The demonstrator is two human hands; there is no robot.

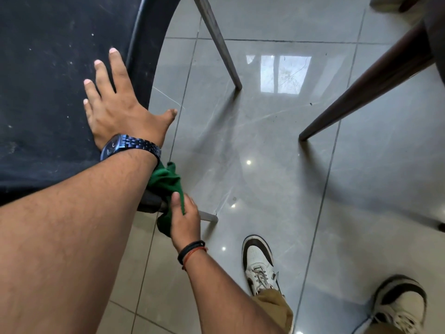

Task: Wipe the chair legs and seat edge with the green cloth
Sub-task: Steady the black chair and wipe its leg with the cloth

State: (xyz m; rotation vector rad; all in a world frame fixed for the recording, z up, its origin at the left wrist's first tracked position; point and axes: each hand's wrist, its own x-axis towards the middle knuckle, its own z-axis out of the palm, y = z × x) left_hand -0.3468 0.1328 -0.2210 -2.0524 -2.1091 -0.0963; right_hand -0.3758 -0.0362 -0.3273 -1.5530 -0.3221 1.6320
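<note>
Two hands: left hand (120,102) flat on seat (48,80) (fingers spread), right hand (184,220) gripping green cloth (166,182) around one leg (207,216).

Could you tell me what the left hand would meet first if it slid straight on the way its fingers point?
Only more of the dusty dark chair seat: the left hand lies flat on it, and nothing else shows ahead within the picture.

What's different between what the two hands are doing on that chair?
The left hand lies flat and open on the dark seat, fingers spread; the right hand is closed around the green cloth, pressing it to a chair leg. The left hand holds nothing; the right holds the cloth. The left wrist wears a blue watch, the right a dark band. Both touch the same chair.
</note>
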